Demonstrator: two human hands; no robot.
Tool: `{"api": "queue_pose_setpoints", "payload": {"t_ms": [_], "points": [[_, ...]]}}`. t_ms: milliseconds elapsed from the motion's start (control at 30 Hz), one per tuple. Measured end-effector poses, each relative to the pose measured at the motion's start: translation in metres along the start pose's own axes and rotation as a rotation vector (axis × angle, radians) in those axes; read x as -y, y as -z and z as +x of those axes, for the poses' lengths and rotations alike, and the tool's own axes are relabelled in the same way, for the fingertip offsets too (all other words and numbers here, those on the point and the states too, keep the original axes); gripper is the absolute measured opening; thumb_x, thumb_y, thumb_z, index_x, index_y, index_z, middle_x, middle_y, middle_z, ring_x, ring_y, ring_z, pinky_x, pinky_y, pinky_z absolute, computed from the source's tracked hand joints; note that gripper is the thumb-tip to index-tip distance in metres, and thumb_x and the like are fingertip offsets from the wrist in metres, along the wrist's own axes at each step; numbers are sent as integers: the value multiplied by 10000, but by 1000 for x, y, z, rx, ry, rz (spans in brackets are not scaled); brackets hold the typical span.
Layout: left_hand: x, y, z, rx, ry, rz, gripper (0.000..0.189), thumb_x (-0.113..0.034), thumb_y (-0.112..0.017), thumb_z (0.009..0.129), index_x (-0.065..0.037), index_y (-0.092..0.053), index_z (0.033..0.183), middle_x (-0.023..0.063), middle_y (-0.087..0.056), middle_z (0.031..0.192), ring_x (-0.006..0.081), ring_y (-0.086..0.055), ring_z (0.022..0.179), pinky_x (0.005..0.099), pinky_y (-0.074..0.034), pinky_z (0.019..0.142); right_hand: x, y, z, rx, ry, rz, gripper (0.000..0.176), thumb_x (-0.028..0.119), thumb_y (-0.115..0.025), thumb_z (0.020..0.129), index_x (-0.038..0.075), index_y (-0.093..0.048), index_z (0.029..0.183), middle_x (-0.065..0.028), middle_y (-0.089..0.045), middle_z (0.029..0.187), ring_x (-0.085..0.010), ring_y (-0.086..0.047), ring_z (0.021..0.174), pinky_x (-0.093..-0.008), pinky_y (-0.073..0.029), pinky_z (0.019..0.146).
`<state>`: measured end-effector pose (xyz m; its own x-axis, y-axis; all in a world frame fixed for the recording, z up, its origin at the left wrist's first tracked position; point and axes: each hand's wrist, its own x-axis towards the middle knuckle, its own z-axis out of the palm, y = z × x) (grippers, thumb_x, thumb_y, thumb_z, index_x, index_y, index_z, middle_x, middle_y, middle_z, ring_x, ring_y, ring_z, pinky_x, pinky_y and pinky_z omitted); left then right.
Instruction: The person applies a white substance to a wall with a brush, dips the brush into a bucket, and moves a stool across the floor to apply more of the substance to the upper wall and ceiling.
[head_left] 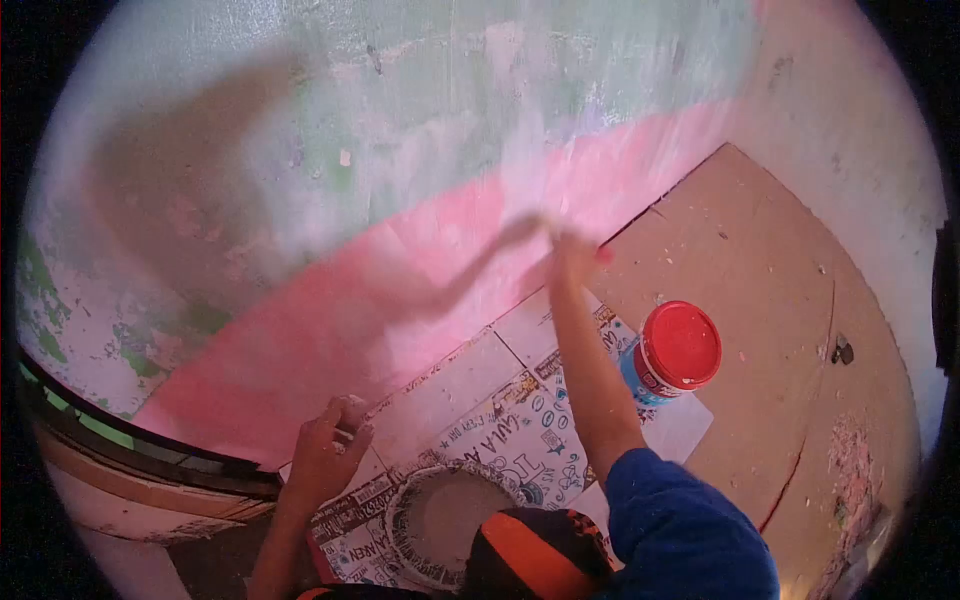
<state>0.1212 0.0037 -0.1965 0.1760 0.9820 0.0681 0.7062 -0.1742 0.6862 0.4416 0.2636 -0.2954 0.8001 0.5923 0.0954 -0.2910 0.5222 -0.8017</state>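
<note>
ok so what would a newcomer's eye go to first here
Probably the bright pink band along the bottom of the pale, patchy wall, with the blurred right hand in front of it. Next, likely the red-lidded tub, to the right of that arm.

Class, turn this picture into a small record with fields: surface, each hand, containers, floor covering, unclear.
Surface: wall, patchy pale green above, pink below
Left hand: fingers bent, near the wall's foot
Right hand: raised at the pink part, something red beside it
Containers: red-lidded tub, right of the right forearm; open round container with messy rim
Floor covering: printed sheets
Unclear: what the blurred right hand holds
</note>
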Motion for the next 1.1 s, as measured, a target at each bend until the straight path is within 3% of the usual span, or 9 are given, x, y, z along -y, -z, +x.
{"api": "queue_pose_setpoints", "payload": {"t_ms": [133,200,367,433,500,700,867,1000,1100], "points": [[-2,5,0,50,80,8,253,-131,-571,757,-28,-476,967,118,-580,726,227,-581,648,309,-463,556,-21,44,4,-189,-105,-812,509,454,-489,770,-7,-537,980,-146,-591,890,-261,-565,803,-387,-429,693],[-1,4,3,27,50,76,252,-132,-572,756,-28,-476,964,113,-579,723,220,-580,646,309,-461,555,61,-25,21,21,-186,34,306,6,-485,728,-65,-461,1025,-76,-519,855,-148,-528,710,-276,-467,646],[1,0,18,16,53,71,257,-133,-573,758,-21,-476,969,119,-575,722,221,-579,643,306,-461,562,194,-125,-29,513,143,550,165,31,-488,763,-48,-525,904,-156,-527,912,-252,-532,829,-330,-490,744],[1,0,15,0,-1,80,258,-133,-572,760,-19,-476,971,121,-574,724,224,-579,644,303,-462,565,101,-84,-64,376,781,-738,246,121,-473,783,70,-514,1020,-215,-474,1062,-279,-434,1065,-392,-430,836],[2,0,13,11,29,7,268,-129,-571,762,-19,-472,986,125,-574,743,228,-580,658,306,-465,572,31,-32,-113,231,-299,398,348,96,-514,771,-12,-387,1077,-209,-484,1076,-279,-479,1027,-395,-449,816],[3,0,3,11,37,-7,253,-135,-552,790,-15,-468,996,107,-575,728,196,-583,654,309,-472,608,40,-16,-96,-6,-365,194,223,-83,-518,660,-19,-441,859,-83,-536,719,-152,-526,542,-253,-458,436],[14,-4,8,-14,-31,60,308,-136,-576,756,-1,-455,1005,126,-568,741,254,-564,648,333,-455,585,177,-110,-94,386,-64,551,186,48,-533,770,-59,-540,923,-116,-515,893,-192,-536,816,-302,-475,779],[21,5,1,-47,-42,35,245,-151,-547,792,9,-465,958,116,-566,710,210,-575,618,312,-472,581,64,-45,-140,109,-207,369,181,33,-544,753,-62,-524,906,-86,-516,871,-173,-532,814,-291,-479,742],[28,16,-14,-51,14,51,250,-168,-557,788,9,-469,941,117,-567,702,213,-582,642,307,-472,577,-55,102,-132,541,-246,-575,209,39,-559,731,-42,-520,920,-80,-516,862,-173,-525,839,-275,-470,728]]}}
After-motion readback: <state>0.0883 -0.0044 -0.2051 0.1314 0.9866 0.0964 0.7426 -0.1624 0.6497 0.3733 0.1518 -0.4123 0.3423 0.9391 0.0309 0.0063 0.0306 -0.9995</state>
